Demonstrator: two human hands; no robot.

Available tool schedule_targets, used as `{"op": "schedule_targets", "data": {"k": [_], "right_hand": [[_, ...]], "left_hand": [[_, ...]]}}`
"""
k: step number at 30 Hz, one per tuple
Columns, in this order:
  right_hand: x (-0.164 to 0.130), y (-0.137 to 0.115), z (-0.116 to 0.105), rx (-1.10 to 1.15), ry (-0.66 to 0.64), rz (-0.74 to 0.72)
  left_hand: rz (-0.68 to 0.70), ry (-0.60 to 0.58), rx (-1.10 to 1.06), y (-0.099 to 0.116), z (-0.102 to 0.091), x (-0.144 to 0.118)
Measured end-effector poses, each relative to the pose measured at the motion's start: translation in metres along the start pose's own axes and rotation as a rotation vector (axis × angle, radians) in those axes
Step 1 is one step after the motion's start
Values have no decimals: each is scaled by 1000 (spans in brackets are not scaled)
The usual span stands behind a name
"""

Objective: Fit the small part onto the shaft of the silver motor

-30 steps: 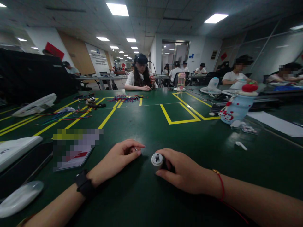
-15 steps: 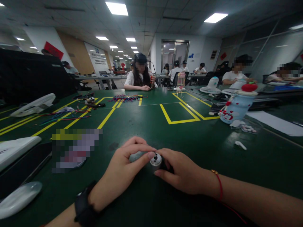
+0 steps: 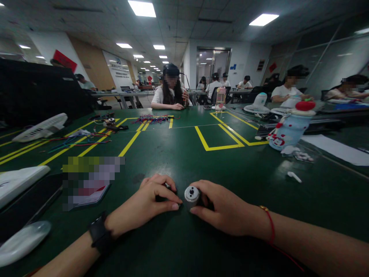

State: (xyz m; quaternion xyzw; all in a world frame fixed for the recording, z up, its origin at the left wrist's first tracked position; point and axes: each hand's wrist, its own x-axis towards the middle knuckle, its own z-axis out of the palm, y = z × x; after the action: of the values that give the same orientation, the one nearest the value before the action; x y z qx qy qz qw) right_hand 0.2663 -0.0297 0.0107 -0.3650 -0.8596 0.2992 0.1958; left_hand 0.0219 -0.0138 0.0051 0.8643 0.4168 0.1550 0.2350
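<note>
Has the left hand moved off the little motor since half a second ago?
Yes. The left hand has drawn back leftward and down onto the green table, off the small motor that the right hand holds in place.

Two hands, the left hand [image 3: 150, 202] and the right hand [image 3: 223, 209], rest on one green table [image 3: 184, 161] either side of one small grey cylinder [image 3: 191, 194]. Two white desk fans, one [image 3: 43, 127] at far left and one [image 3: 258, 105] at far right, one pink-lidded bottle [image 3: 220, 98] and one blue figurine bottle [image 3: 290, 129] stand farther off. Two bundles of coloured wires lie on the yellow markings, one [image 3: 152, 119] centrally and one [image 3: 77, 140] to the left.
</note>
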Motion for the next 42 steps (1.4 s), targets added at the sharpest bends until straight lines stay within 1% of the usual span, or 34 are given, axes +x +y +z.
{"op": "schedule_targets", "data": {"k": [4,7,9,15,19,22,23,25,28,31,33,36,39,42], "right_hand": [[1,0,-1,-11,3,-6],[0,-1,-2,-14,0,-10],[0,-1,-2,-11,-5,-9],[-1,0,-2,-2,-1,-3],[-1,0,-2,2,2,-4],[-1,-1,-2,3,-8,-1],[-1,-1,-3,2,-11,1],[-1,-1,-2,-2,-8,0],[0,1,-1,-3,-1,-10],[1,2,0,-3,-4,-11],[1,2,0,-11,-2,-10],[2,1,0,-22,5,-15],[2,0,1,-27,20,-42],[3,0,2,-40,34,-78]], "left_hand": [[-13,-11,-25,2,-3,0],[-58,32,-128,1,-7,0],[-91,72,-157,-3,-10,1],[-154,179,-78,-27,-18,0],[-154,184,-41,-33,-18,0],[-143,180,7,-30,-16,-1],[-131,162,23,-27,-16,-2],[-88,88,38,-19,-15,-4],[-21,-20,11,-5,-12,-5],[9,-27,-68,7,-7,-4],[9,10,-158,12,-4,-2],[-21,152,-269,18,-3,-1],[-28,300,-299,27,-2,-1],[0,349,-279,38,2,-1]]}}
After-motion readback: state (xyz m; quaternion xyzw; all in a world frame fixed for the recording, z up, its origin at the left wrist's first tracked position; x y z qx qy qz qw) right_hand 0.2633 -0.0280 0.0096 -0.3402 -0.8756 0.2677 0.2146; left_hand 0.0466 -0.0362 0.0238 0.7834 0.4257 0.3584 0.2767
